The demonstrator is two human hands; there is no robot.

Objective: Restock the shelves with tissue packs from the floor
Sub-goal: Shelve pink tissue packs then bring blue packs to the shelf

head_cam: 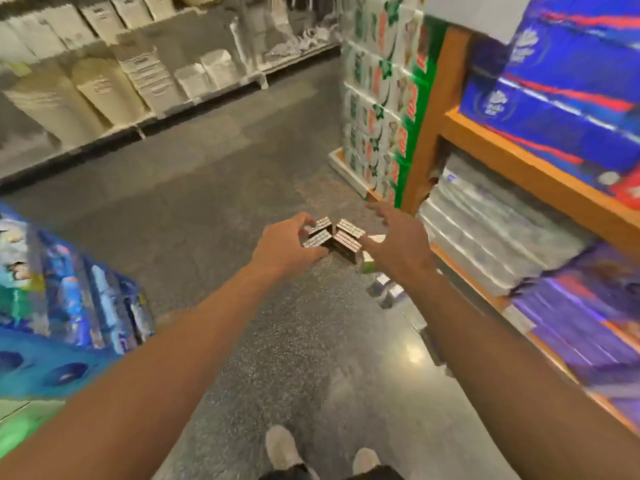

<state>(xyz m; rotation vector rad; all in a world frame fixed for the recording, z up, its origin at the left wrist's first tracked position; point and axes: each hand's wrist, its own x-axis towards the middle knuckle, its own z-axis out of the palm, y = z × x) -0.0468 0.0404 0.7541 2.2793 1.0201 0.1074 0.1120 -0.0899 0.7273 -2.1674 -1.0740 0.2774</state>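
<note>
Tissue packs (334,237): small dark cluster on the floor (214,188), near the shelf (526,168). Left hand (287,242) curled at their edge, contact blurred. Right hand (394,240) spread, holding nothing. Probably light, soft-wrapped; take by opposite sides.

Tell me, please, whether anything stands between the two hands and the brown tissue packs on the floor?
Nothing visible does. The left hand is already at the left side of the brown tissue packs, fingers curled by them. The right hand hangs open just to their right. Small silver packs lie nearer, off to the side.
</note>
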